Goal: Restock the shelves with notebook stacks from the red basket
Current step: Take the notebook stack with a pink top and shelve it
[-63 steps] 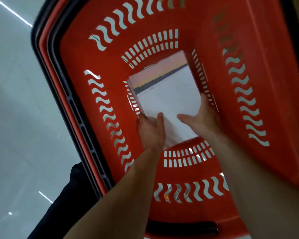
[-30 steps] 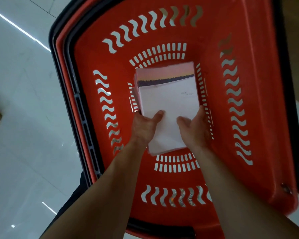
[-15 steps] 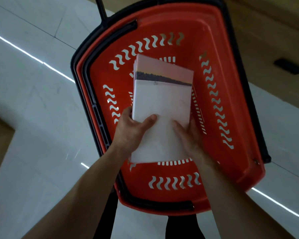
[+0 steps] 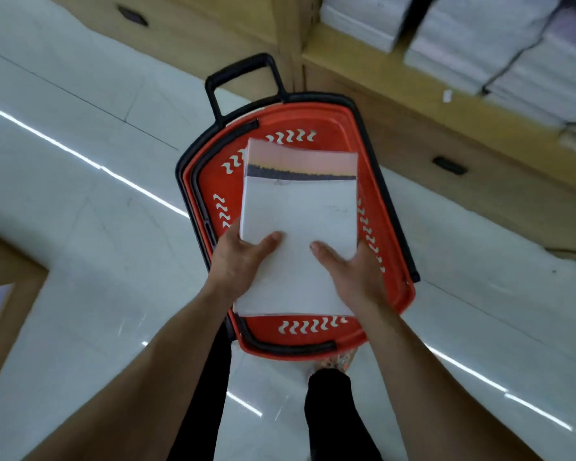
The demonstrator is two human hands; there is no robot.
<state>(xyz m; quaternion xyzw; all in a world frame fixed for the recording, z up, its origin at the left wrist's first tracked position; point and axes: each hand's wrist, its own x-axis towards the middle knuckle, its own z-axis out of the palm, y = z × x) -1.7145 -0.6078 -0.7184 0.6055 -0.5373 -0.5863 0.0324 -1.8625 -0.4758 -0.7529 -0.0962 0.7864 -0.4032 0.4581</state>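
I hold a stack of notebooks (image 4: 298, 211) above the red basket (image 4: 343, 128). The top cover is white with a pink and dark band at its far end. My left hand (image 4: 236, 261) grips the stack's near left side, thumb on top. My right hand (image 4: 350, 271) grips the near right side, thumb on top as well. The basket stands on the floor below, with black rim and a black pull handle (image 4: 240, 78) at its far end. The stack hides the inside of the basket.
A wooden shelf unit (image 4: 396, 88) runs along the far right, with white notebook stacks (image 4: 479, 38) on its shelf and drawers below. Glossy white floor tiles (image 4: 80, 194) lie to the left. My dark trouser legs show below the basket.
Both hands took hold of the stack at the basket's bottom and lifted it out. The view has pulled back, so the whole basket and the shelf now show.
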